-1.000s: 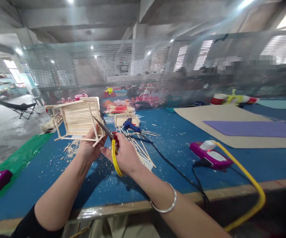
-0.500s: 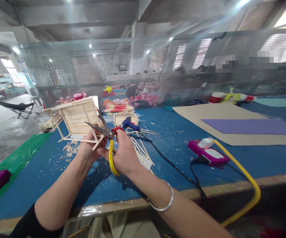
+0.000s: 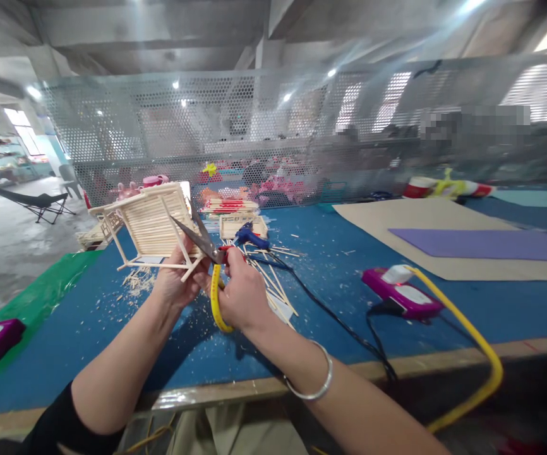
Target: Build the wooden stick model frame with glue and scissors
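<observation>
My left hand (image 3: 177, 281) is closed on the lower right corner of a small model made of thin wooden sticks (image 3: 153, 224), held tilted above the table. Its slatted panel faces me, with stick legs and rails sticking out. In my right hand (image 3: 242, 294) is a pair of scissors (image 3: 204, 242) with red on one handle and yellow wrapping on the other. The blades are spread apart and lie over the model's right side, near an upright stick. Whether they touch a stick I cannot tell. Some fingers of both hands are hidden.
A blue glue gun (image 3: 252, 236) lies beside a stick tray (image 3: 240, 225) and loose sticks (image 3: 276, 281). Its black cable crosses the blue tabletop (image 3: 325, 354) near a purple power strip (image 3: 403, 294). Beige and purple sheets (image 3: 482, 244) lie right. A perforated screen (image 3: 235, 120) stands behind.
The scissors' blades have turned slightly and sit a little closer together. Both hands still hold the same things. The whole view has shifted slightly.
</observation>
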The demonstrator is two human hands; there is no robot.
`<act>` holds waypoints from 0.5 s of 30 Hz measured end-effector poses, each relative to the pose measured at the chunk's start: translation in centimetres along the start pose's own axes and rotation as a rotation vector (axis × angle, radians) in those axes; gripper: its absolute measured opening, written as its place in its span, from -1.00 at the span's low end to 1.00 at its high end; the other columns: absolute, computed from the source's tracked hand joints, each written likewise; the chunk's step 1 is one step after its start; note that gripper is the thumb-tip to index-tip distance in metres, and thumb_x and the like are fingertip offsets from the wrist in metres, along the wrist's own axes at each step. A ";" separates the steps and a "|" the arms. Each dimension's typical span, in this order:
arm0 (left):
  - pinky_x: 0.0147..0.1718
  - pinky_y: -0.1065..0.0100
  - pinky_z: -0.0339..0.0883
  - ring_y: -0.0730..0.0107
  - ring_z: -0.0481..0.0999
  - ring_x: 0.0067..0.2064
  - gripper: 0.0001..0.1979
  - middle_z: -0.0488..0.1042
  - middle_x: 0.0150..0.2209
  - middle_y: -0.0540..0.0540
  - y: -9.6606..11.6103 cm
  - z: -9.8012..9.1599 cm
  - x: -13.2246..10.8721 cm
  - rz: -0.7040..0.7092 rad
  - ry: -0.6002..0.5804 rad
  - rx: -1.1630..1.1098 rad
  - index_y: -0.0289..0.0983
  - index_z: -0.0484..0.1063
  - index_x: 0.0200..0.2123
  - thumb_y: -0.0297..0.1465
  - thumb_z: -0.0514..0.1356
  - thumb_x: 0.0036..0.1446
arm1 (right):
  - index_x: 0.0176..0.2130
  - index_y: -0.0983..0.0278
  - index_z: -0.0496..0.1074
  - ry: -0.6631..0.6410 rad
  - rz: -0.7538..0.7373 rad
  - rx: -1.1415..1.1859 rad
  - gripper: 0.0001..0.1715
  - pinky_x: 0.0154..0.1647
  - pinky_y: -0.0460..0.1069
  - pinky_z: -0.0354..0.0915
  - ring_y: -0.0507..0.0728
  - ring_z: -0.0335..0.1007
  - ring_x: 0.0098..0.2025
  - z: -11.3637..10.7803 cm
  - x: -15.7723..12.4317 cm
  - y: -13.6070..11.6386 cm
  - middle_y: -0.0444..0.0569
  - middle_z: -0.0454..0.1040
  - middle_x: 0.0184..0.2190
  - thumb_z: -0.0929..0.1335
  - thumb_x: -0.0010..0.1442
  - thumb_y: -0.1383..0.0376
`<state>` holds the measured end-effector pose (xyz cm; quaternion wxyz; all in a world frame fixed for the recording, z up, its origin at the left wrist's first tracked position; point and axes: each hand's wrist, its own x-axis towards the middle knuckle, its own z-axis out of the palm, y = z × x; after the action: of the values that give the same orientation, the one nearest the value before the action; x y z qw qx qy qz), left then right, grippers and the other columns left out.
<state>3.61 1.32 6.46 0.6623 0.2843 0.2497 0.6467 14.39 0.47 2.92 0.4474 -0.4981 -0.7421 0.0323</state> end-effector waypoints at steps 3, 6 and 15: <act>-0.90 0.65 -0.05 0.62 0.27 -0.76 -0.68 0.40 -0.71 -0.01 0.0 -0.4 0.2 -0.028 -0.004 0.016 -0.32 0.38 -0.63 -0.22 0.18 0.03 | -0.30 0.24 0.20 0.017 -0.008 -0.010 -0.67 -0.53 -0.07 0.04 0.11 0.29 -0.53 0.2 0.1 0.3 -0.08 0.35 -0.54 0.27 0.03 0.06; -0.83 0.62 0.10 0.57 0.37 -0.68 -0.74 0.43 -0.66 0.00 -0.2 -0.8 0.5 0.017 -0.007 -0.005 -0.30 0.40 -0.59 -0.24 0.22 -0.01 | -0.33 0.24 0.20 0.013 -0.009 0.057 -0.72 -0.53 -0.08 0.05 0.07 0.26 -0.55 0.7 0.3 0.9 -0.11 0.34 -0.55 0.28 0.05 0.10; -0.62 0.55 0.32 0.55 0.42 -0.63 -0.78 0.45 -0.63 -0.01 -0.6 -0.6 0.7 0.065 0.007 -0.042 -0.35 0.42 -0.57 -0.31 0.24 -0.02 | -0.19 0.26 0.22 -0.155 0.011 0.465 -0.67 -0.46 -0.10 0.16 0.03 0.30 -0.44 1.3 0.5 0.9 -0.10 0.39 -0.41 0.29 0.10 0.12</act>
<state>3.60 2.09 5.63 0.6458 0.2757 0.2290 0.6742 14.05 1.81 2.02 0.4916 -0.3818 -0.7441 0.2426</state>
